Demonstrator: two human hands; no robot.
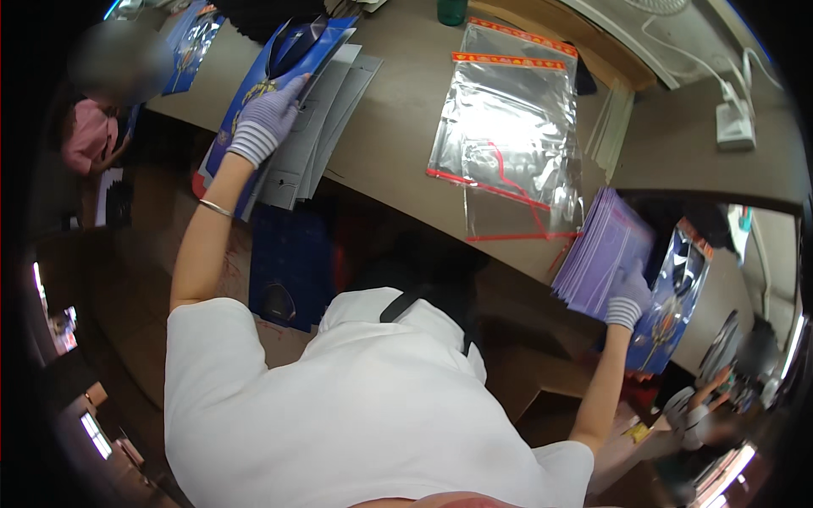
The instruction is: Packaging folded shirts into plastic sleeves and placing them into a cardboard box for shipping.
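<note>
My left hand (268, 124), in a thin lilac glove with a striped cuff, lies on a stack of blue printed sheets (246, 99) at the upper left. Its fingers are stretched out over the top sheet. Grey-white boards (315, 135) fan out beside that stack. At the right, my right hand (630, 295), gloved the same way, rests against a fanned pile of purple printed sheets (600, 245). Its fingers blend into the purple, so their grip is unclear. Just right of it lies a blue printed pack in clear plastic (671, 313).
Clear plastic bags (512, 127) with red-orange top bands and red strips lie mid-table. Pale strips (608, 135) are behind the purple pile. A white power adapter (735, 125) with cables sits far right. Other people are at the left, in a pink top (91, 137), and lower right.
</note>
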